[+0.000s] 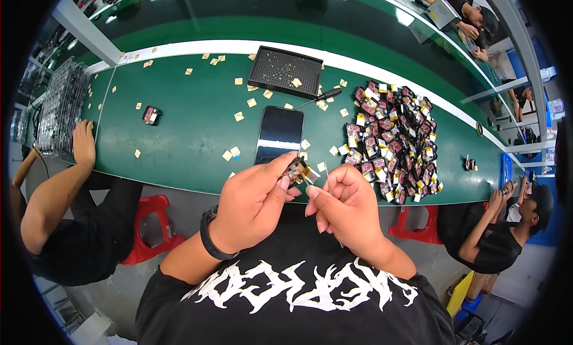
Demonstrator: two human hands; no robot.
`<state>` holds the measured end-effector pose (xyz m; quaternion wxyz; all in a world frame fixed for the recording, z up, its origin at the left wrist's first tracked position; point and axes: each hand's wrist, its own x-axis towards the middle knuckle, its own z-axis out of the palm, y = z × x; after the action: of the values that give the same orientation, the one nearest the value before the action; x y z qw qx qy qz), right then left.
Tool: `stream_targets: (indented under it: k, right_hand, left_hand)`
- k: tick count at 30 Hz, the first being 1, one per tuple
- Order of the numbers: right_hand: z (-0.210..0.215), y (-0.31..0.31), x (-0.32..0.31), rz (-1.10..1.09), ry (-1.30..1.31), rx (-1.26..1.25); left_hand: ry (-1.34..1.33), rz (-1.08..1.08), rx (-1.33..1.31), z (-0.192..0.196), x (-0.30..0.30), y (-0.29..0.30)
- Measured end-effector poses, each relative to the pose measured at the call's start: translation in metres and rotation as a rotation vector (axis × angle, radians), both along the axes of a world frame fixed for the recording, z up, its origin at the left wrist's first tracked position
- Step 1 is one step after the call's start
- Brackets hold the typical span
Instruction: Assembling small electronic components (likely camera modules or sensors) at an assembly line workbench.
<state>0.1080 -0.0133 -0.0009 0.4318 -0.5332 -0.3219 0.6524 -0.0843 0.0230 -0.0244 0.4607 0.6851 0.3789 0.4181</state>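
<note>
Nearest, left hand (253, 205) pinching a small red-and-yellow component (296, 171) in closed fingers, right hand (343, 205) pinched on thin tweezers (327, 179) beside it. Beyond the component, black smartphone (280, 134) on green worktop (191, 130); right of phone, heaped components (394, 142); farther, black tray (285, 71).

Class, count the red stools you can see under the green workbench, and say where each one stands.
2. One red stool stands left of the person's left hand, beside a seated co-worker. The other red stool stands to the right, partly hidden. More may be out of view.
</note>
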Motion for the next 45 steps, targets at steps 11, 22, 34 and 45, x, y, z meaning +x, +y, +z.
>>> stream_targets:
  k: [11,22,34,45]
  right_hand:
    - [-0.012,-0.004,0.004,0.069,-0.167,0.182]
    - [-0.023,0.002,0.013,0.058,-0.437,0.427]
    - [-0.012,0.014,0.026,0.315,-0.74,0.851]
    - [-0.012,-0.001,0.022,0.054,-0.365,0.278]
  left_hand:
    - [-0.254,-0.091,-0.468,-0.005,-0.009,0.004]
    - [-0.26,-0.053,-0.503,-0.006,0.0,-0.005]
    - [-0.278,-0.092,-0.554,-0.003,0.001,-0.003]
    - [-0.232,-0.185,-0.528,-0.007,0.009,0.001]
